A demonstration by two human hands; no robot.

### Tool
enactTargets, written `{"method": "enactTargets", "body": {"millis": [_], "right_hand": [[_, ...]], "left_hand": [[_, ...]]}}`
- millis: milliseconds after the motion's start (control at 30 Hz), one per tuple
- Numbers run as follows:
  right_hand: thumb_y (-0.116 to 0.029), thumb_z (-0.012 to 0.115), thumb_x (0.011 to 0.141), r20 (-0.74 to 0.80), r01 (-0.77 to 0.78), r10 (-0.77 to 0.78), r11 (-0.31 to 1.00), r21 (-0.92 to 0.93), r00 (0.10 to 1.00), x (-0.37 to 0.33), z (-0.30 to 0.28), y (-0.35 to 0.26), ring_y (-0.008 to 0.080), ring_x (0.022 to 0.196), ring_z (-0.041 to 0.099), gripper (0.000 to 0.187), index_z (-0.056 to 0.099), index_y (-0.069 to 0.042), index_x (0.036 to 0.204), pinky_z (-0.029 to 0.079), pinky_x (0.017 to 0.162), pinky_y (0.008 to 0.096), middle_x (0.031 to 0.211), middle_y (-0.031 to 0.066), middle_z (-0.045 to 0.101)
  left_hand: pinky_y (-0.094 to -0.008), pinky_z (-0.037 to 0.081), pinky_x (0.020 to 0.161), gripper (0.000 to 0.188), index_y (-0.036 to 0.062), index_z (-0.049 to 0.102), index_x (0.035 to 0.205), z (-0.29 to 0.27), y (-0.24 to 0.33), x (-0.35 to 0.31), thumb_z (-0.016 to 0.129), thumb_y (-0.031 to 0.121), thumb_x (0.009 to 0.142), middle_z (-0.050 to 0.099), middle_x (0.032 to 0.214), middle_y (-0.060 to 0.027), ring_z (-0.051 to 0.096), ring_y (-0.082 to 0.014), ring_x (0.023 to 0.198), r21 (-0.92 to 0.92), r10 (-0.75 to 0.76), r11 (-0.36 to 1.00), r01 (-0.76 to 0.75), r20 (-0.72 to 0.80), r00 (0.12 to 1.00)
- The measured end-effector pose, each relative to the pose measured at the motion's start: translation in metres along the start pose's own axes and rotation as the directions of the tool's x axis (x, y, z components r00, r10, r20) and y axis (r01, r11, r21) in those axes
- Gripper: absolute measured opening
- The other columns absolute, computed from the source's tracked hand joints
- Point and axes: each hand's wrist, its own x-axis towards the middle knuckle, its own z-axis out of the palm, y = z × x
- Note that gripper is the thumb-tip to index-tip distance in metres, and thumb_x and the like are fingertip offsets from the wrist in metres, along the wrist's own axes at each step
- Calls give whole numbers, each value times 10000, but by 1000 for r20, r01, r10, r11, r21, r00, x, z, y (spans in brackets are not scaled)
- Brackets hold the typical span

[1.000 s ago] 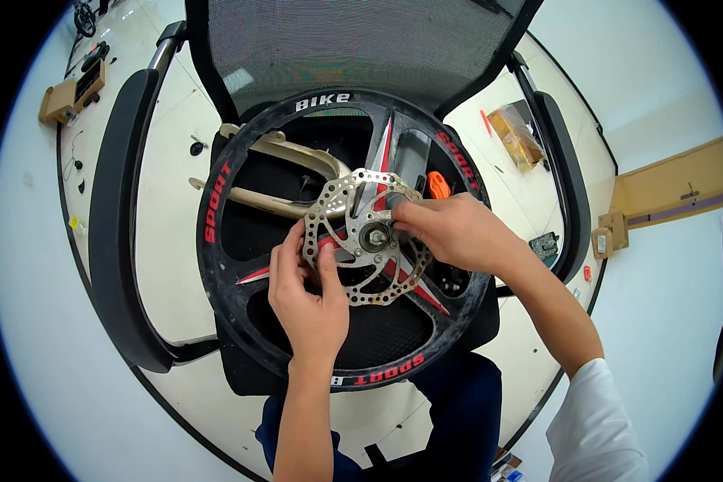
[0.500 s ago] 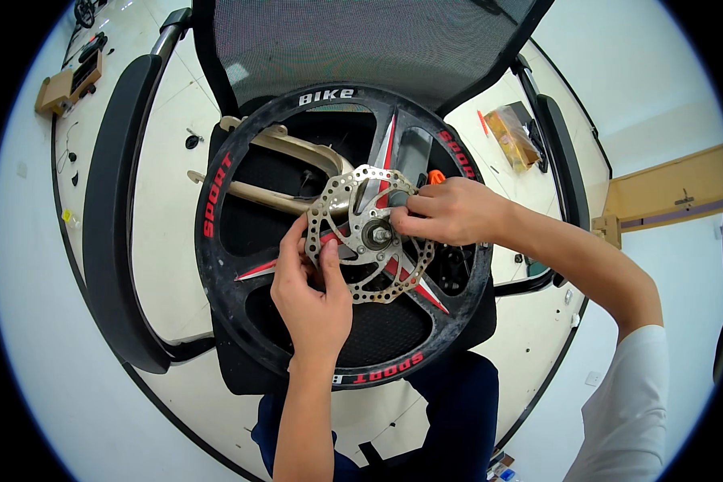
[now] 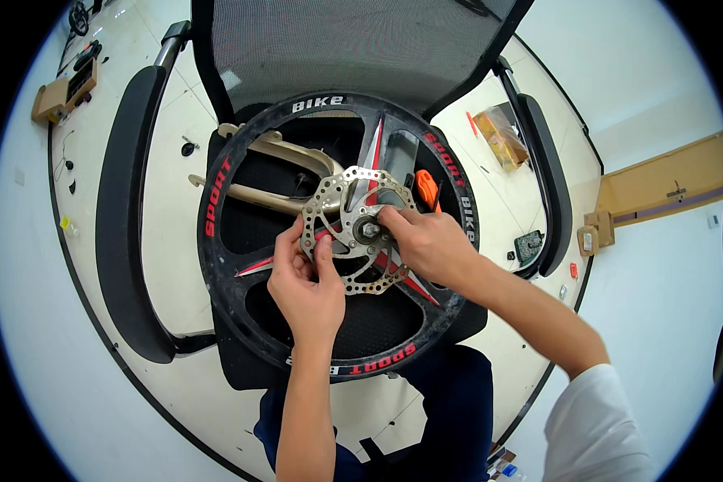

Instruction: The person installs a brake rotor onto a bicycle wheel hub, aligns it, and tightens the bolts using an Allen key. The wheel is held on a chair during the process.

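Note:
A black wheel (image 3: 231,301) with red and silver spokes lies flat on the chair seat. Over its hub rests a silver brake disc (image 3: 328,191), perforated around its edge. My left hand (image 3: 307,289) grips that disc's left edge between thumb and fingers. At the threaded axle (image 3: 369,230) in the middle, my right hand (image 3: 434,245) has thumb and forefinger pinched together against the disc's centre; whatever is between the fingertips is hidden. Through the wheel openings show a beige metal fork (image 3: 269,195) at left and an orange-handled tool (image 3: 426,190) at right.
The office chair has a mesh back (image 3: 353,56) beyond the wheel, a left armrest (image 3: 128,217) and a right armrest (image 3: 545,185). On the floor are an open cardboard box (image 3: 52,100), a yellow package (image 3: 502,138) and scattered small parts.
My right hand has swung lower and turned, its fingertips staying by the hub, which uncovers the orange handle. My left hand keeps its hold on the disc. The view has shifted slightly.

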Motion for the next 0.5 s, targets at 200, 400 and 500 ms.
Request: {"method": "enactTargets", "body": {"millis": [200,400,500], "right_hand": [[-35,612,833,43,-223,221,973,54,974,3,-5,-21,387,687,668,269,525,-39,1087,533,597,468,803,186,670],[-86,596,941,-4,-176,181,962,210,983,8,-18,-10,389,658,650,104,552,-20,1009,506,590,469,719,202,637],[-100,597,967,9,-196,209,899,393,978,8,-44,-6,393,644,637,119,563,-31,1058,500,602,474,697,206,621]], "left_hand": [[-233,534,744,304,-62,571,1252,7,-2,0,623,-15,956,705,974,-126,679,-112,863,-25,38,999,-39,-33,999],[-226,531,731,301,-62,572,1248,3,1,0,622,-25,954,706,968,-116,673,-106,854,0,21,1000,-21,-37,999],[-221,527,723,299,-60,573,1245,3,1,1,627,-20,953,706,962,-113,675,-104,842,-31,15,999,-16,-34,999]]}}
